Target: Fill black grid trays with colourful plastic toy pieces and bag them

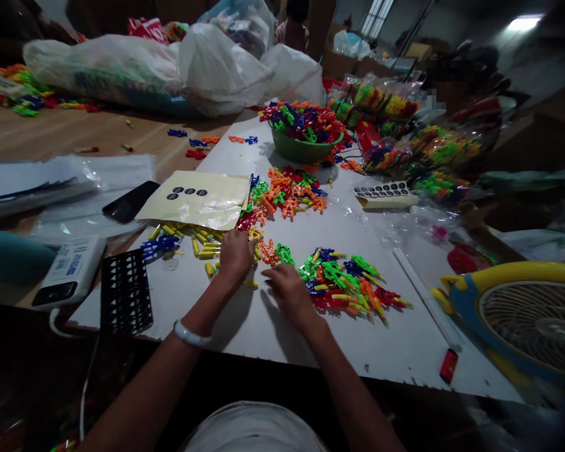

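My left hand point(235, 258) is closed beside the yellow pieces point(209, 246), its fingertips at the edge of the colourful pile; what it pinches is too small to make out. My right hand point(289, 295) hovers over the white sheet with thumb and fingers apart, and I see nothing in it. Just beyond it lie an orange plastic figure point(267, 252) and a green one point(285, 253). To its right is a heap of coloured figures with yellow pieces attached point(343, 282). Farther back is a pile of loose orange, red, green and blue figures point(282, 194).
A cream sticker sheet point(202, 204) partly covers the yellow pieces. At left are a phone point(129, 202), a power bank point(70, 273) and a black perforated sheet point(125, 292). A green bowl point(304, 149) holds figures. A fan point(527, 320) and red-ended tube point(426, 298) are right.
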### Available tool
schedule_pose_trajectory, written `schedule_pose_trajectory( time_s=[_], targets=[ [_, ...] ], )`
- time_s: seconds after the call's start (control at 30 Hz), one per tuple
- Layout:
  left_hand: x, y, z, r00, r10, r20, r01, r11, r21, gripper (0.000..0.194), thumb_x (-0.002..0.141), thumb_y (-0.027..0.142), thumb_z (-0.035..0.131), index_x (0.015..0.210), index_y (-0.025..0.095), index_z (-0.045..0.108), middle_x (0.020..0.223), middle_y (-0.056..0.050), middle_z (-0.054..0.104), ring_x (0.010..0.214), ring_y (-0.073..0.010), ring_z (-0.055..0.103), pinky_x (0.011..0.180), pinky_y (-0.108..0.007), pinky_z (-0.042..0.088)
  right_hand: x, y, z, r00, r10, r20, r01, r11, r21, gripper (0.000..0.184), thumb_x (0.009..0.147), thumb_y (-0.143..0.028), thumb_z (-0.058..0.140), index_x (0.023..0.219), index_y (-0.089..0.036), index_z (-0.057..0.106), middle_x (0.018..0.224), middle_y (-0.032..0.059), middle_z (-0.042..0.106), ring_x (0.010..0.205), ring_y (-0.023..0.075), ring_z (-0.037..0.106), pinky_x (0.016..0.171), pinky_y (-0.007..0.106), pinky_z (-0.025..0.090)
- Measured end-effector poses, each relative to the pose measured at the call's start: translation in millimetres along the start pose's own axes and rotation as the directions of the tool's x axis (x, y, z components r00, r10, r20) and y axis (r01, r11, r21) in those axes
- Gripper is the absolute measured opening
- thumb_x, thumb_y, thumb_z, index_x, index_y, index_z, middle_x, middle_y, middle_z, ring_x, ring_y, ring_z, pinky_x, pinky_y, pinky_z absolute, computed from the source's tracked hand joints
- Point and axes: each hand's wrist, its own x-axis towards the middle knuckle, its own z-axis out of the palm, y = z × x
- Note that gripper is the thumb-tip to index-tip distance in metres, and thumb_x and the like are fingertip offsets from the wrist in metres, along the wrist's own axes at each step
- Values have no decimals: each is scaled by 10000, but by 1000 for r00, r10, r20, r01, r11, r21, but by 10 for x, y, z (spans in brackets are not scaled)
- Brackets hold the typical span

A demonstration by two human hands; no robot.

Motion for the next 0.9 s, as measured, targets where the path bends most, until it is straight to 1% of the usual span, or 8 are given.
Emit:
schedule_pose_trajectory(
  time_s=[0.1, 0.17, 0.37, 0.47, 0.53, 0.7, 0.8, 0.9],
  targets=[
    [206, 160, 79, 997, -71, 30, 66, 989, 134, 370, 890, 390, 588, 1077, 73, 624, 1179, -238, 581, 1144, -365, 514, 959, -451, 404, 109, -237, 404, 996, 1, 91, 6, 997, -73, 70, 865, -168, 616, 917, -171, 662, 929, 94, 628, 882, 239, 543, 779, 363, 470],
    [239, 184, 118, 997, -69, 45, 62, 987, 148, 383, 858, 357, 640, 1106, 68, 596, 1196, -241, 574, 1143, -358, 510, 966, -444, 389, 82, -224, 449, 996, 45, 81, -38, 995, -94, 36, 874, -189, 610, 857, -178, 640, 884, 77, 612, 841, 232, 529, 758, 360, 460],
    [207, 58, 181, 997, -29, 77, 23, 997, 80, 455, 750, 349, 744, 1121, 135, 591, 1158, -178, 612, 1132, -338, 522, 985, -438, 368, -14, 130, 18, 992, 127, -26, -128, 992, -24, 223, 908, -150, 545, 1096, -215, 645, 903, 68, 627, 854, 229, 531, 776, 366, 453],
    [202, 62, 159, 996, -13, 85, 10, 999, 34, 356, 717, 323, 759, 1012, 164, 636, 1156, -171, 615, 1137, -346, 524, 966, -444, 384, 67, 147, -175, 988, 144, -56, -146, 989, -33, 179, 867, -134, 608, 985, -239, 691, 881, 68, 636, 883, 245, 532, 804, 394, 440],
    [158, 91, 109, 996, 6, 91, -6, 1000, 3, 298, 743, 279, 727, 1007, 174, 635, 1095, -140, 651, 1064, -307, 572, 904, -402, 421, 133, 94, -248, 970, 214, -114, -199, 972, 128, 122, 855, -154, 635, 946, -230, 666, 910, 56, 647, 886, 228, 556, 804, 381, 456],
    [-161, 133, -39, 986, 36, 162, 22, 940, -341, 200, 789, 316, 653, 957, 209, 661, 875, -29, 708, 776, -184, 627, 664, -267, 434, 197, -43, -263, 864, 471, -179, -259, 720, 643, 166, 868, -310, 648, 968, -211, 559, 918, 26, 658, 796, 165, 631, 719, 306, 522],
    [-382, 128, -66, 971, 72, 228, 75, 812, -578, 186, 771, 361, 623, 806, 187, 678, 730, -9, 667, 694, -167, 598, 597, -249, 415, 154, -65, -211, 873, 431, -230, -222, 770, 599, 141, 874, -294, 649, 982, -212, 607, 945, 37, 674, 870, 176, 643, 789, 324, 527],
    [-524, 125, -57, 972, 43, 231, 115, 770, -628, 211, 745, 382, 612, 752, 180, 674, 663, 7, 621, 655, -153, 562, 571, -238, 409, 102, -65, -165, 901, 321, -291, -178, 887, 425, 99, 888, -255, 636, 981, -225, 652, 947, 45, 681, 880, 187, 642, 803, 346, 532]
  ],
)
